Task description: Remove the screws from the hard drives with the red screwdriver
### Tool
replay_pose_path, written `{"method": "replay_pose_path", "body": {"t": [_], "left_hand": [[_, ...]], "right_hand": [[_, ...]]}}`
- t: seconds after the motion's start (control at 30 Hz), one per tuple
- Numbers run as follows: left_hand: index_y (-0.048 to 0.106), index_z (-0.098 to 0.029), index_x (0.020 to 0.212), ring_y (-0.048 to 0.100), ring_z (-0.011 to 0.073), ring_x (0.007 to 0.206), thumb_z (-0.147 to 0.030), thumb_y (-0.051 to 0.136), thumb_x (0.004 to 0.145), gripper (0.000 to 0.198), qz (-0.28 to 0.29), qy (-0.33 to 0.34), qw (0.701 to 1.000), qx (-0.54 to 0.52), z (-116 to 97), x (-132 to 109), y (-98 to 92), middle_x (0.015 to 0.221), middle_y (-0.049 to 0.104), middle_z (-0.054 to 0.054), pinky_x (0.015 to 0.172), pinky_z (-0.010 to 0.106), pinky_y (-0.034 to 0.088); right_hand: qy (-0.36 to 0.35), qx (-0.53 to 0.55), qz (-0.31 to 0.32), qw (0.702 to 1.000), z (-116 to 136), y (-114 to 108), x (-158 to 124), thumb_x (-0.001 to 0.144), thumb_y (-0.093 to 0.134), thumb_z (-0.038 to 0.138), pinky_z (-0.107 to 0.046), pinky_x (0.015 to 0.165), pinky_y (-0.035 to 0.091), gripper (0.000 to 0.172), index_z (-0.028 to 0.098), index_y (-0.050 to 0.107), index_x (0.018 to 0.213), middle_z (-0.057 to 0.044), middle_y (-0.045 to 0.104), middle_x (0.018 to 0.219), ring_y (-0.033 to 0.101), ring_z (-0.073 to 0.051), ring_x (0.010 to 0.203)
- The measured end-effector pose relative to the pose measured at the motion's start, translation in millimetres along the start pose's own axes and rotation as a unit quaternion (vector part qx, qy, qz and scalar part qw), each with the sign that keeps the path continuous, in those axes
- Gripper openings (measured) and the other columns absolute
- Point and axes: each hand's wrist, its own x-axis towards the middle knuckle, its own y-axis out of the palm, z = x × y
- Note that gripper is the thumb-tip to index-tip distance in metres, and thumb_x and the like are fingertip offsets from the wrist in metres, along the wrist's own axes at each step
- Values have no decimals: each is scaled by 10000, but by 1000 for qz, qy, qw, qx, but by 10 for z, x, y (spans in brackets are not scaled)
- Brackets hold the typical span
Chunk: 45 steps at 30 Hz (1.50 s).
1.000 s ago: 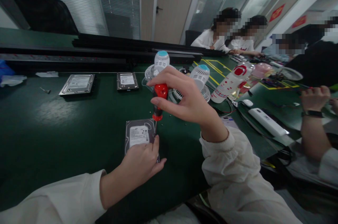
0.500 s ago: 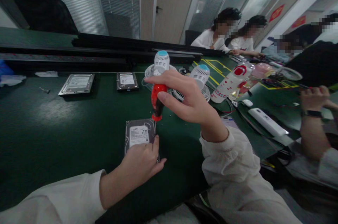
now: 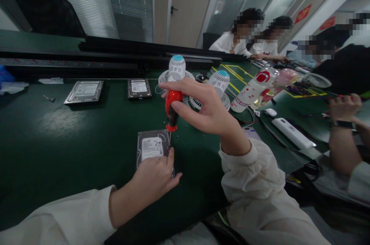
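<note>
A hard drive (image 3: 153, 140) with a white label lies flat on the green table, its lower part hidden by my left hand (image 3: 154, 177). That hand holds the drive down. Its index finger stretches along the right edge to the screwdriver's tip, the thumb juts out past the drive, and the other fingers are hidden. My right hand (image 3: 199, 108) is closed around the red and black handle of a screwdriver (image 3: 172, 116). The screwdriver stands nearly upright, its shaft meeting the drive's right edge. Several tiny screws (image 3: 177, 136) lie just right of the drive.
Two more hard drives, a larger one (image 3: 84, 91) and a smaller one (image 3: 139, 88), lie farther back. Behind my right hand stand two small white fans (image 3: 177, 68). A white bottle (image 3: 245, 94) and a power strip (image 3: 293, 133) are at right, near a co-worker's hand (image 3: 345, 108).
The screwdriver's handle has turned slightly under my right fingers, which have shifted a little. My left hand and the drive stay where they were.
</note>
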Motion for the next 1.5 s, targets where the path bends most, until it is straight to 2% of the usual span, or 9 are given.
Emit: {"method": "replay_pose_path", "body": {"t": [0.67,0.8,0.87,1.03,1.07,1.23,1.33,1.43,1.5], "left_hand": [[549,34,1363,732,271,756,-482,565,946,664,0,2,1000,10,-3,2,-5,973,749,237,581,329,560],[547,47,1358,733,275,767,-487,551,952,672,-2,4,1000,18,-10,5,3,988,746,246,592,334,563],[551,46,1355,735,274,782,-488,548,952,669,-4,4,1000,20,-11,5,2,1002,746,246,605,332,564],[554,38,1355,734,266,781,-493,546,952,667,-2,3,1000,17,-9,-2,-16,989,750,235,607,319,559],[554,39,1355,734,265,778,-492,544,953,665,-3,4,1000,17,-9,-2,-21,986,750,234,606,318,558],[543,55,1358,735,281,768,-482,556,949,675,1,5,1000,14,-11,-1,-37,973,749,243,584,333,558],[538,62,1359,735,288,767,-472,559,950,673,2,5,1000,11,-9,0,-41,962,749,242,583,344,562],[541,59,1357,734,286,777,-464,564,949,664,0,7,1000,7,-5,0,-41,981,748,242,590,345,565],[543,59,1354,733,284,778,-463,571,946,664,0,7,1000,5,-2,0,-38,990,745,245,590,343,563]], "right_hand": [[2,-4,-5,1000,14,2,5,942,532,217,-330,903,496,326,81,620,1225,-79,718,1059,634,-140,966],[3,-23,-16,1000,27,13,26,926,584,291,-318,843,481,245,85,662,1032,-57,674,925,583,-133,862],[3,-35,-18,999,28,15,32,920,601,355,-321,807,479,277,91,664,973,-53,648,877,565,-139,832],[-16,-12,-5,1000,13,-1,17,979,467,230,-386,995,484,313,76,636,1193,-132,682,1180,613,-182,1132],[-18,-3,-6,1000,11,-1,13,977,463,210,-386,1006,484,319,77,627,1216,-131,688,1197,617,-178,1145],[4,-3,-39,999,15,29,19,933,594,284,-297,831,522,290,81,663,1129,-75,723,982,647,-125,874],[-1,-6,-34,999,15,38,24,938,593,323,-299,848,515,291,85,672,1086,-69,716,966,648,-133,906],[-1,-2,-11,1000,10,31,12,990,466,234,-322,899,507,338,32,625,1210,-113,715,1040,652,-150,975],[0,8,-6,1000,10,26,4,994,417,187,-321,893,513,361,19,592,1261,-109,720,1013,660,-143,940]]}}
